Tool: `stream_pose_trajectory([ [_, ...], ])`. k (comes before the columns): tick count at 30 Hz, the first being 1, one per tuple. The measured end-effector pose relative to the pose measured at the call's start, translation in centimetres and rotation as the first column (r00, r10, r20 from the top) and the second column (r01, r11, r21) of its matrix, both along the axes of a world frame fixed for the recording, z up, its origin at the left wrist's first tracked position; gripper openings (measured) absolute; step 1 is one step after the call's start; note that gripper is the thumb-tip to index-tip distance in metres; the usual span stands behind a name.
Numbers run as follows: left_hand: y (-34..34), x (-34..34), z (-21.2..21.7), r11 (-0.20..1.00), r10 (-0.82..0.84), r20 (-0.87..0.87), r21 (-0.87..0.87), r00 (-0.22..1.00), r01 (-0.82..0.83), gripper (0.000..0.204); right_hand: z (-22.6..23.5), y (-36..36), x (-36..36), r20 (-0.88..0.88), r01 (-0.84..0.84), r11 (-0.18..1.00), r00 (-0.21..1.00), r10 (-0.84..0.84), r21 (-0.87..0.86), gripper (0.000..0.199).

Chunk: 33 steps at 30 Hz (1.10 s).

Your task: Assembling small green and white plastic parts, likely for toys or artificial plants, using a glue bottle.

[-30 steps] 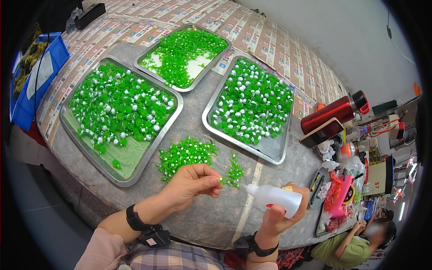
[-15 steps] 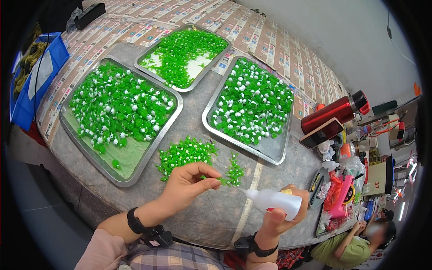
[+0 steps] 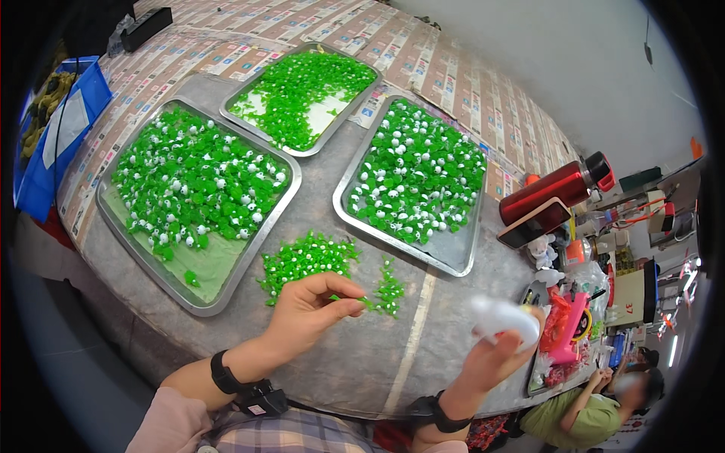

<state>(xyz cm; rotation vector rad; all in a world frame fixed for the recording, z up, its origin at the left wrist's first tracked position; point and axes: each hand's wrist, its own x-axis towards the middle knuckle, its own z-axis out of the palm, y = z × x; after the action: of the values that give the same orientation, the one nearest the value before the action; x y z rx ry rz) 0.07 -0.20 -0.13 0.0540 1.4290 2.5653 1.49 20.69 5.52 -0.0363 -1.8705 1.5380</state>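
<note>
Between thumb and forefinger, my left hand (image 3: 313, 306) pinches a small green plastic piece (image 3: 368, 303). That hand is just in front of a loose pile of green pieces with white dots (image 3: 313, 260), and a smaller cluster of the same pieces (image 3: 389, 289) lies to its right. My right hand (image 3: 495, 362) grips a white squeeze bottle (image 3: 504, 323), raised above the table and blurred by motion. Some of its fingers are hidden behind the bottle.
Three metal trays hold green pieces: left (image 3: 215, 302), back (image 3: 330, 141) and right (image 3: 462, 266); white balls are mixed into two. On the right stand a red flask (image 3: 547, 189), a phone (image 3: 534, 223) and a pink tool (image 3: 572, 328). A co-worker (image 3: 578, 415) sits beyond.
My right hand has swung the bottle right and away from the piece in my left hand. The left hand keeps its pinch and has barely moved. The view has shifted slightly.
</note>
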Motion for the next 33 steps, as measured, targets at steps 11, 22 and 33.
stream_pose_trajectory([
  [11, 0.1, -0.1, 0.0, 0.998, -0.009, 0.105, 0.066, 0.994, 0.003, 0.011, -7.9, 13.5, -1.8, 0.361, 0.041, 0.995, 0.93, -0.072, 0.094, 0.041],
  [22, 0.1, -0.1, -0.1, 0.999, 0.023, 0.128, 0.037, 0.992, -0.028, 0.009, -2.2, 3.3, -9.6, 0.387, -0.359, 0.676, 0.915, 0.118, 0.644, 0.011],
  [33, -0.1, -0.1, -0.1, 0.999, -0.03, 0.115, 0.04, 0.993, 0.026, 0.01, -5.0, 2.0, -12.4, 0.432, -0.416, 0.488, 0.898, 0.086, 0.767, 0.017],
])
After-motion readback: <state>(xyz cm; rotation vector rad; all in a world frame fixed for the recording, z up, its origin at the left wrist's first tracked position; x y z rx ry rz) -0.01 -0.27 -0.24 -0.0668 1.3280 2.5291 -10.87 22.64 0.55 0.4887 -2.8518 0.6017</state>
